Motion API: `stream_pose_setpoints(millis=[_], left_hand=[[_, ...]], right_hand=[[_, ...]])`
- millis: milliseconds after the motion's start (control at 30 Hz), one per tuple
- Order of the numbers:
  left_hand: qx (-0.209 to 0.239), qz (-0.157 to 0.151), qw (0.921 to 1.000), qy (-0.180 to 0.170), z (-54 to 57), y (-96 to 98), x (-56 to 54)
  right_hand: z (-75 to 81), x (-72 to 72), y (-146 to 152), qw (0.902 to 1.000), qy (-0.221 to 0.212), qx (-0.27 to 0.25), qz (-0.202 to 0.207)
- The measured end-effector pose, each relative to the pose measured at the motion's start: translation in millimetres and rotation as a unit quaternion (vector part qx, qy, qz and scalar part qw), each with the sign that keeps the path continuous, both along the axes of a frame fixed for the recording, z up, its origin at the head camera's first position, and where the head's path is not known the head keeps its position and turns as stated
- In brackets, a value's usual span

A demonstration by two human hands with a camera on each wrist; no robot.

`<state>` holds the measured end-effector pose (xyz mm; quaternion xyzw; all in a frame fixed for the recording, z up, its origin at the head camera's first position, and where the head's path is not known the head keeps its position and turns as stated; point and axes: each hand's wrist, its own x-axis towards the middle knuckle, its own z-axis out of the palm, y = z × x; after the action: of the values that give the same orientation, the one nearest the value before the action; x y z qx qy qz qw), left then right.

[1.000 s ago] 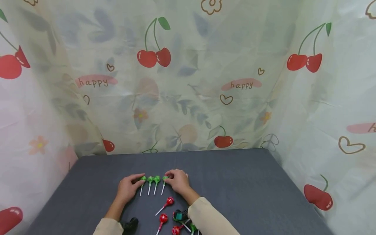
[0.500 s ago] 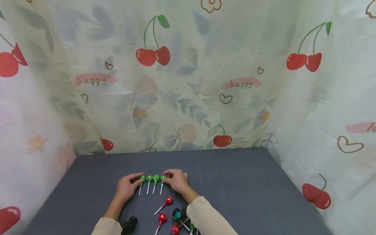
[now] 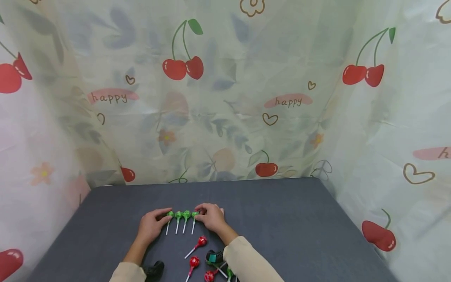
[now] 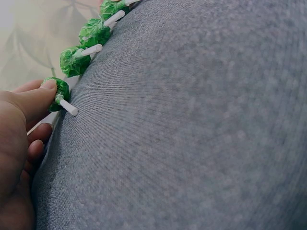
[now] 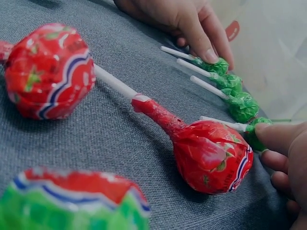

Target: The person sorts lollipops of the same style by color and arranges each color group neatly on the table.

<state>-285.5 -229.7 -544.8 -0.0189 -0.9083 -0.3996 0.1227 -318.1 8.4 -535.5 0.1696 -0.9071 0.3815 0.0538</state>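
Several green-wrapped lollipops stand side by side in a row, heads away from the person and white sticks toward them. My left hand [image 3: 151, 226] pinches the head of the leftmost lollipop [image 4: 61, 91] between thumb and fingers. At the other end, my right hand [image 3: 212, 217] holds the head of the rightmost lollipop [image 5: 256, 134], its thumb on the near side. Two more green lollipops, one left [image 3: 178, 215] and one right [image 3: 186, 214], lie untouched between the hands. A small gap separates the rightmost head from its neighbour in the right wrist view.
Nearer the person lie red lollipops, one angled [image 3: 202, 241] and another below it [image 3: 194, 261]. More red and green lollipops [image 3: 209, 276] are partly hidden by the right sleeve [image 3: 250, 258]. Black wrist straps show at both arms. A cherry-print curtain [image 3: 218, 117] surrounds the dark grey table [image 3: 282, 219].
My right hand has shifted the rightmost green lollipop slightly left, closer to its neighbour. My left hand keeps its pinch on the leftmost one. The head view has moved a little.
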Motion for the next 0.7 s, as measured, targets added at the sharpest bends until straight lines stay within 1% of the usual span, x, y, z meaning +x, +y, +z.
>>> stream_pose_setpoints(millis=[233, 367, 533, 700], left_hand=[[0.001, -0.003, 1.0, 0.001, 2.3, 0.3, 2.0], [0.0, -0.002, 1.0, -0.002, 1.5, -0.4, 2.3], [-0.001, 0.0, 1.0, 0.002, 0.5, -0.8, 2.1], [-0.002, 0.005, 0.9999, 0.01, -1.9, 0.1, 1.0]], right_hand=[[0.7, 1.1, 1.2, 0.9997, -0.006, -0.023, 0.008], [0.1, 0.6, 1.6, 0.9995, -0.016, -0.025, 0.008], [-1.2, 0.1, 2.3, 0.9994, -0.02, -0.028, 0.009], [-0.2, 2.3, 6.1, 0.9984, -0.02, -0.05, 0.019]])
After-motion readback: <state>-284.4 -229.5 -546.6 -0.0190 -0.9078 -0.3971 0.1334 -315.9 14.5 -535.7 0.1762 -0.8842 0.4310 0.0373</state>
